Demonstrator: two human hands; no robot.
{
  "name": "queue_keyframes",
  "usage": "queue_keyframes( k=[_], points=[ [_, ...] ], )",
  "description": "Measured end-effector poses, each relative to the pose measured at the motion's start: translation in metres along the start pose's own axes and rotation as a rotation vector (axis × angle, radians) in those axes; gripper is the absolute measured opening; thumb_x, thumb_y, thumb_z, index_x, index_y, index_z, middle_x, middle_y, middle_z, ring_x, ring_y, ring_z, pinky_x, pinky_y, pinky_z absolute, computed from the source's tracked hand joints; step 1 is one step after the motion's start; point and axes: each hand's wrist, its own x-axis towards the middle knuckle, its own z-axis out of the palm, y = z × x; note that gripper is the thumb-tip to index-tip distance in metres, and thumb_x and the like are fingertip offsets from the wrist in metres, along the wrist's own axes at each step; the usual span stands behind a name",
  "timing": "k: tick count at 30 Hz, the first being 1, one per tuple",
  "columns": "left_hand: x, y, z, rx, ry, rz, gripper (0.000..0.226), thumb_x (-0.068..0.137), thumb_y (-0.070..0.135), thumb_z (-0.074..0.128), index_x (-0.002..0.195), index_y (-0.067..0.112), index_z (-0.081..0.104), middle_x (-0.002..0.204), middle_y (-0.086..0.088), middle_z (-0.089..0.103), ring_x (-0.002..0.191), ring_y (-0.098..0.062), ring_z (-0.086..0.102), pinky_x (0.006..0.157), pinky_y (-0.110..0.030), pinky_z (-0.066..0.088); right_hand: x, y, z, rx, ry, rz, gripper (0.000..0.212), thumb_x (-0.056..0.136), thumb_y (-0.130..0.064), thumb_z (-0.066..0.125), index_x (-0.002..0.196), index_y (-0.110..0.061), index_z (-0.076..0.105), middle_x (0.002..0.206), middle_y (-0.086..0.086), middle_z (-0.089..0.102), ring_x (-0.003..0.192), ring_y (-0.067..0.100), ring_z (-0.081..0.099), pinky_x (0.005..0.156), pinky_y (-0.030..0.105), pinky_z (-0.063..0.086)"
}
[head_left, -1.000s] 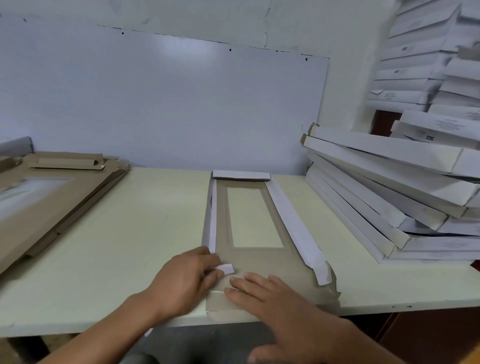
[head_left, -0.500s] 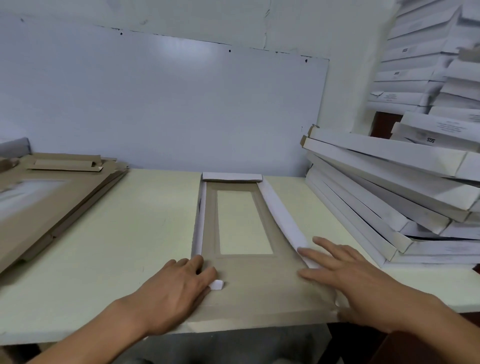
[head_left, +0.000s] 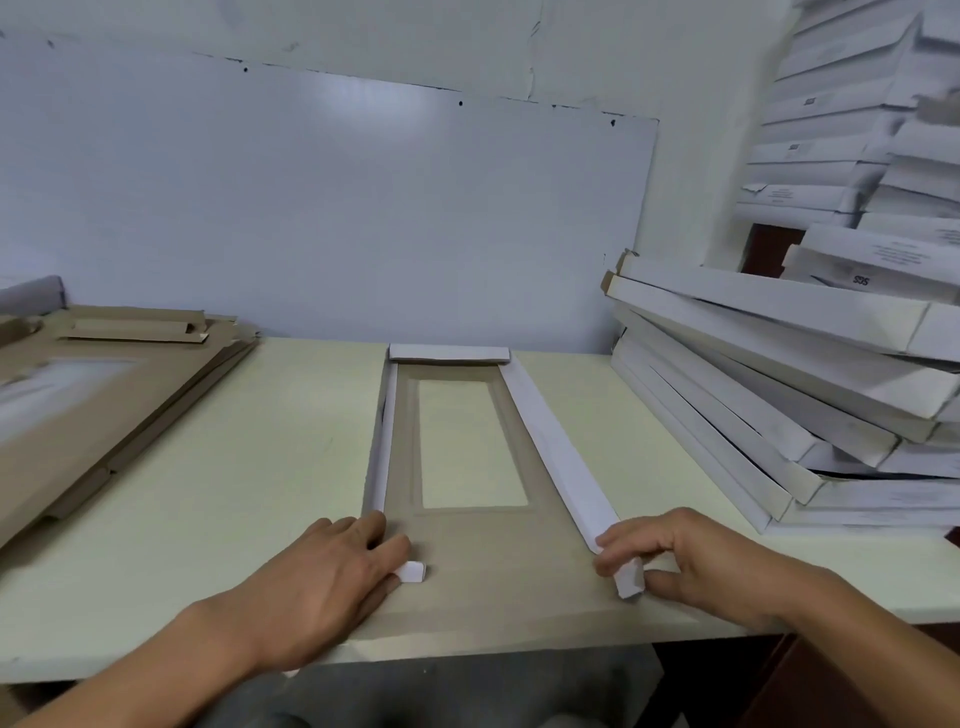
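A flat brown cardboard box blank (head_left: 483, 582) with a rectangular window lies on the pale table (head_left: 218, 483) in front of me. Its left side flap (head_left: 383, 441) and far end flap (head_left: 449, 353) stand folded up, white side showing. My left hand (head_left: 332, 582) rests on the near left corner, fingers over a small white tab (head_left: 413, 571). My right hand (head_left: 696, 561) pinches the near end of the long right side flap (head_left: 558, 452) and its white end tab (head_left: 628, 579).
A leaning pile of finished white flat boxes (head_left: 779, 395) fills the table's right side, with more boxes (head_left: 852, 130) stacked behind. A stack of unfolded brown blanks (head_left: 93, 400) lies at the left. A whiteboard (head_left: 311, 208) backs the table.
My right hand went from the blank's near middle out to the right side flap and now pinches its near end. The left hand stayed at the near left corner.
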Motion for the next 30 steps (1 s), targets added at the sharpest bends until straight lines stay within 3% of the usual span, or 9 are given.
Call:
queue_keyframes(
  k=[3,8,13,17,21,24,26,28,30],
  points=[
    [0.000,0.000,-0.001,0.010,-0.008,0.012,0.030,0.102,0.053,0.013,0.092,0.034,0.035,0.085,0.010,0.038,0.066,-0.017,0.046,0.064,-0.030,0.038,0.006,-0.001,-0.007,-0.005,-0.034,-0.008,0.043,0.089,0.006,0.063,0.107,-0.030,0.077,0.117,-0.023,0.067,0.117,-0.010,0.055,0.089,0.005,0.037],
    [-0.001,0.000,-0.003,0.039,-0.049,-0.005,0.037,0.099,0.063,0.014,0.095,0.035,0.039,0.087,0.011,0.038,0.069,-0.014,0.046,0.067,-0.028,0.035,0.011,0.004,-0.014,-0.042,-0.100,0.015,0.043,0.089,-0.003,0.068,0.108,-0.041,0.074,0.123,-0.020,0.062,0.133,-0.010,0.035,0.106,0.013,0.032],
    [-0.001,0.001,-0.007,0.026,-0.152,-0.077,0.054,0.084,0.085,0.023,0.100,0.036,0.038,0.091,0.013,0.033,0.071,-0.005,0.035,0.075,-0.026,0.031,0.020,0.003,-0.007,-0.148,-0.188,-0.096,0.028,0.084,-0.015,0.077,0.105,-0.034,0.078,0.106,-0.017,0.066,0.120,0.003,0.042,0.104,0.024,0.037],
    [0.001,0.003,-0.016,-0.038,-0.205,-0.105,0.052,0.082,0.085,0.031,0.099,0.036,0.037,0.089,0.018,0.032,0.070,0.005,0.032,0.082,-0.026,0.033,0.020,0.010,-0.014,0.060,-0.169,-0.087,0.019,0.084,-0.012,0.078,0.096,-0.027,0.081,0.105,-0.009,0.072,0.115,0.013,0.056,0.103,0.028,0.042],
    [0.002,0.005,-0.021,-0.063,-0.222,-0.102,0.051,0.082,0.084,0.033,0.098,0.036,0.037,0.090,0.016,0.034,0.071,0.004,0.034,0.087,-0.027,0.036,0.017,0.021,-0.018,0.353,-0.130,0.017,0.019,0.092,-0.006,0.069,0.101,-0.020,0.080,0.108,0.004,0.073,0.107,0.020,0.065,0.096,0.027,0.047],
    [0.001,0.006,-0.019,-0.049,-0.215,-0.098,0.046,0.085,0.081,0.030,0.098,0.036,0.035,0.090,0.015,0.033,0.072,-0.001,0.035,0.085,-0.027,0.035,0.019,0.030,-0.017,0.457,-0.013,0.094,0.019,0.093,-0.009,0.069,0.104,-0.020,0.079,0.089,0.014,0.069,0.087,0.015,0.061,0.086,0.026,0.046],
    [-0.001,0.007,-0.016,-0.012,-0.186,-0.095,0.040,0.091,0.073,0.020,0.099,0.035,0.033,0.092,0.014,0.032,0.076,-0.006,0.036,0.084,-0.028,0.035,0.022,0.032,-0.010,0.487,0.080,0.135,0.020,0.088,-0.010,0.074,0.104,-0.021,0.079,0.075,0.020,0.055,0.076,0.019,0.060,0.079,0.028,0.051],
    [-0.002,0.008,-0.013,-0.031,-0.147,-0.104,0.029,0.097,0.059,0.012,0.095,0.035,0.029,0.091,0.015,0.032,0.078,-0.009,0.038,0.083,-0.027,0.035,0.025,0.033,-0.002,0.479,0.156,0.157,0.014,0.084,-0.011,0.079,0.097,-0.008,0.077,0.071,0.016,0.052,0.067,0.022,0.060,0.073,0.029,0.054],
    [-0.002,0.008,-0.012,-0.084,-0.105,-0.118,0.018,0.102,0.047,0.017,0.094,0.034,0.028,0.090,0.015,0.033,0.078,-0.010,0.040,0.081,-0.028,0.035,0.027,0.037,0.005,0.434,0.224,0.159,0.028,0.082,-0.014,0.081,0.087,0.009,0.067,0.070,0.019,0.056,0.064,0.022,0.063,0.073,0.032,0.051]
  ],
)
